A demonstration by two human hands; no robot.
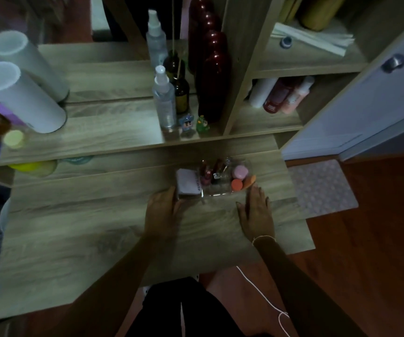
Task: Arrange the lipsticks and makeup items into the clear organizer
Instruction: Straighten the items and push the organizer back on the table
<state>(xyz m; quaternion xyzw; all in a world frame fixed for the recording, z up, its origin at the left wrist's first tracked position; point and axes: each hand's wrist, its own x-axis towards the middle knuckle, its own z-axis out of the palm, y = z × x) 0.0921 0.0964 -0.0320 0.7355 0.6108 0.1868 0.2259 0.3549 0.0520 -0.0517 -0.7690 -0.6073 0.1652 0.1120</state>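
- Wood-grain bench fills the lower view, with a raised shelf behind it and dim lighting throughout.
- Clear organizer sits on the bench near its right rear corner.
- Organizer contents: a pale lilac compact at the left end, several dark red lipsticks standing in the middle, a pink round item and an orange-capped item at the right end.
- Left hand touches the organizer's left end beside the compact, fingers curled against it; a firm grip cannot be confirmed.
- Right hand lies open, fingers extended, palm down on the bench, fingertips at the organizer's right front corner.
- On the shelf stand a clear spray bottle, a dark red bottle and two small figurines.
- White cylinder stands at the shelf's left end.
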